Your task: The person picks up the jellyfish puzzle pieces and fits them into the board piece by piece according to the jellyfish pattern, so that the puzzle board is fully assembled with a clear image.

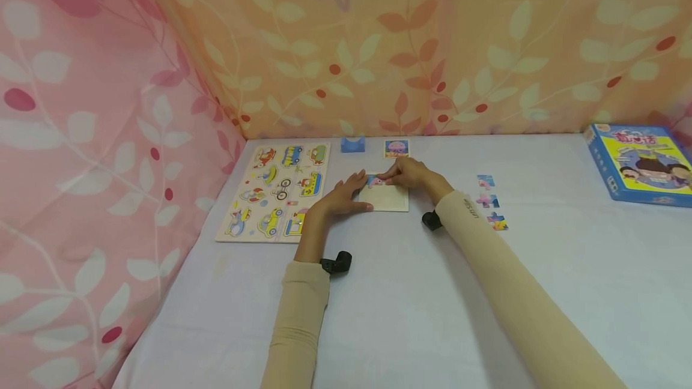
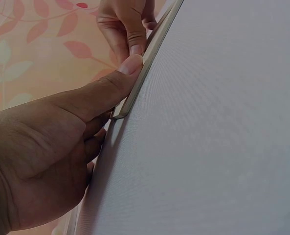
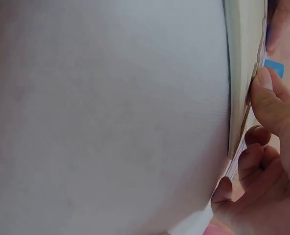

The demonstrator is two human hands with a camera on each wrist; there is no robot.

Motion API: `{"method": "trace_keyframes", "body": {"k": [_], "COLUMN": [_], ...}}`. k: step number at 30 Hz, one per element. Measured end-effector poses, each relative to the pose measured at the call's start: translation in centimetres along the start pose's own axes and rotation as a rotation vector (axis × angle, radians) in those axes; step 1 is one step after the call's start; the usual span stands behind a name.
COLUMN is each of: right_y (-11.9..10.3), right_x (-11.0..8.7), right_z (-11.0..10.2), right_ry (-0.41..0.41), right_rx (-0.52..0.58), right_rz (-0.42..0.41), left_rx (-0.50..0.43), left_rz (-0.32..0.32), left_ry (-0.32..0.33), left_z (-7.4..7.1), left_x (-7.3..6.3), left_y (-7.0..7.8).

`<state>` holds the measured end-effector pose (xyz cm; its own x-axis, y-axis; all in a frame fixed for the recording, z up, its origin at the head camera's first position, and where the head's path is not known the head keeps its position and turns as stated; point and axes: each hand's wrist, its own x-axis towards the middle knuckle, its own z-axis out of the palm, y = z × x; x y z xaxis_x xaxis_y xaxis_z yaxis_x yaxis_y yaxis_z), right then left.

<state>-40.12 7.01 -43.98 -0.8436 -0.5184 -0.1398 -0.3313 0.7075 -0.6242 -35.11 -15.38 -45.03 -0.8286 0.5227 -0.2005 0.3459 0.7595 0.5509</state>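
Observation:
A small pale puzzle tray (image 1: 385,202) lies flat on the table, its near part bare and colourful jigsaw pieces (image 1: 373,181) along its far edge. My left hand (image 1: 342,196) holds the tray from its left side, thumb at the near edge and fingers toward the far left corner. The left wrist view shows that thumb (image 2: 131,64) on the tray's rim. Over the tray's far right part, my right hand (image 1: 411,174) pinches a jigsaw piece, mostly hidden under the fingers. In the right wrist view its thumb (image 3: 264,78) presses at the thin edges of pieces on the tray (image 3: 240,58).
Three loose jigsaw pieces (image 1: 488,200) lie in a column to the right. Behind the tray are a picture card (image 1: 397,149) and a small blue block-like item (image 1: 353,145). A wooden vehicle puzzle board (image 1: 281,197) lies left; a blue-and-yellow box (image 1: 643,164) lies far right.

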Motion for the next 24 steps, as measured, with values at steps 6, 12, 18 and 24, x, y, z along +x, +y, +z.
{"method": "trace_keyframes", "body": {"k": [6, 12, 18, 24], "right_y": [-0.2, 0.2, 0.8, 1.7], "right_x": [-0.1, -0.4, -1.4, -3.1], "right_z": [-0.2, 0.1, -1.0, -3.1], "right_ry": [0.019, 0.059, 0.124, 0.195], "right_rx": [0.006, 0.090, 0.195, 0.183], "right_rz": [0.063, 0.086, 0.058, 0.088], "left_rx": [-0.008, -0.031, -0.030, -0.033], "left_rz": [0.000, -0.004, -0.037, -0.026], "left_ry": [0.011, -0.001, -0.009, -0.009], "left_z": [-0.2, 0.1, 0.1, 0.1], "left_x": [-0.2, -0.1, -0.1, -0.3], "left_y": [0.3, 0.2, 0.0, 0.1]}}
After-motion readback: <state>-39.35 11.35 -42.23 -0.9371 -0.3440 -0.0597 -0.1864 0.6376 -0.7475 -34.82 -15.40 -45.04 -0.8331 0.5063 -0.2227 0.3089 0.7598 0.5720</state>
